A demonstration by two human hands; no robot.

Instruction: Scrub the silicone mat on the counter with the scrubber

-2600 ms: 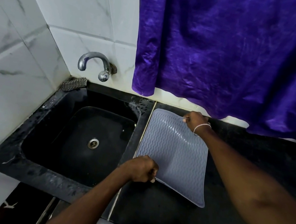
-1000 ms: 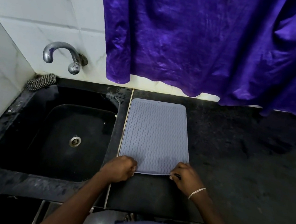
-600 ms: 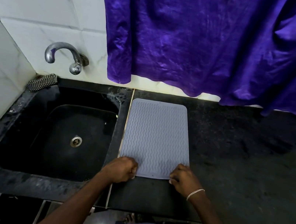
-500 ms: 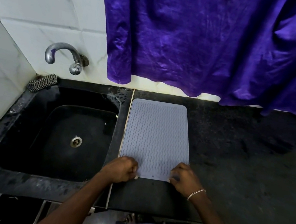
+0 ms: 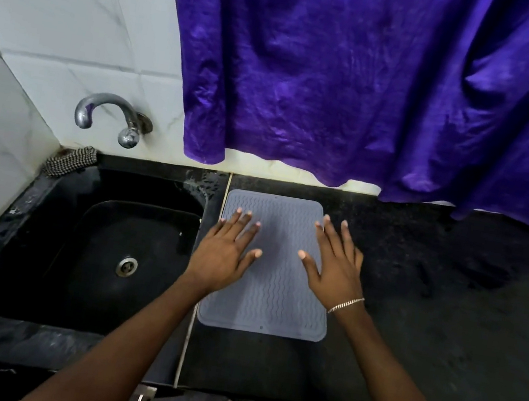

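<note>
Both hands flat, fingers spread: left hand [image 5: 225,253] and right hand [image 5: 335,267] press the silicone mat [image 5: 271,291], lying on the tabletop [image 5: 426,330] just right of the sink [image 5: 91,259].

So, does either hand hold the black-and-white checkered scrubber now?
No, the left hand and right hand lie flat on the grey wavy silicone mat; the checkered scrubber rests at the back corner of the black sink.
</note>
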